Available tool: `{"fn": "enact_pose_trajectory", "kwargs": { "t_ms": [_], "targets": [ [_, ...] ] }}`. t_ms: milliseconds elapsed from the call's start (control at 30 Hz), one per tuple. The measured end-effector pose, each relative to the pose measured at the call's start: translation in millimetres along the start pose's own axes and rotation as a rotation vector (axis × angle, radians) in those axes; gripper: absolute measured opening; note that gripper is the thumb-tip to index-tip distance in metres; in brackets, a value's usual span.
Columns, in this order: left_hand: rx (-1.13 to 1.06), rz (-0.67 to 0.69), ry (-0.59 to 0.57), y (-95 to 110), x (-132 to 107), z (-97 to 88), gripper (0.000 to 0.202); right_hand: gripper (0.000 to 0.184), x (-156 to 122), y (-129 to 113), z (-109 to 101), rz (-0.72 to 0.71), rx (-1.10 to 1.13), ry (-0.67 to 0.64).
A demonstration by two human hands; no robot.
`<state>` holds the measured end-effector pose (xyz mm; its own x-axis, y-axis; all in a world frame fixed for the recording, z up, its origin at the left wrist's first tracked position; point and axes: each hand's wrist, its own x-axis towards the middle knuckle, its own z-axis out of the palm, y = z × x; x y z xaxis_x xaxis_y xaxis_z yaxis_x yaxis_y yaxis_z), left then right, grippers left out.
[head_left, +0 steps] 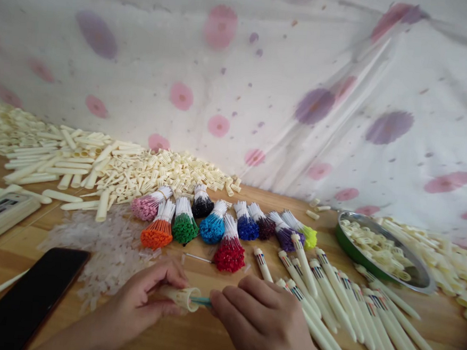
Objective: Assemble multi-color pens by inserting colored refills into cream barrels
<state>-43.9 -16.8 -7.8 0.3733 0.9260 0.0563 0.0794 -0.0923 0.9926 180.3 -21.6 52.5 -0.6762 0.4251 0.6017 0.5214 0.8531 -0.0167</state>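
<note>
My left hand [140, 302] is closed around a cream pen barrel [180, 297], its open end turned to the right. My right hand [261, 318] pinches a thin blue refill [201, 301] whose end sits at the barrel's mouth. Both hands hover low over the wooden table [202, 338] at the front centre. Just beyond them lie several bundles of coloured refills [214, 228], tied with bands: pink, orange, green, black, blue, red, purple and yellow-green.
Finished cream pens [352, 306] lie in a row to the right. A green-rimmed metal dish [383, 255] holds small cream parts. Heaps of cream barrels and caps [98, 163] fill the back left. A black phone [24, 301] and clear small parts [108, 254] lie front left. Flowered cloth hangs behind.
</note>
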Motion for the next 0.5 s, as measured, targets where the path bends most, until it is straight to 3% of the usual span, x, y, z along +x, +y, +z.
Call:
{"fn": "enact_pose_trajectory", "kwargs": {
  "t_ms": [500],
  "targets": [
    [-0.062,0.005,-0.024,-1.4,-0.4,0.8,0.015,0.015,-1.1,-2.4,-2.1,-0.020,-0.052,0.040]
  ]
}}
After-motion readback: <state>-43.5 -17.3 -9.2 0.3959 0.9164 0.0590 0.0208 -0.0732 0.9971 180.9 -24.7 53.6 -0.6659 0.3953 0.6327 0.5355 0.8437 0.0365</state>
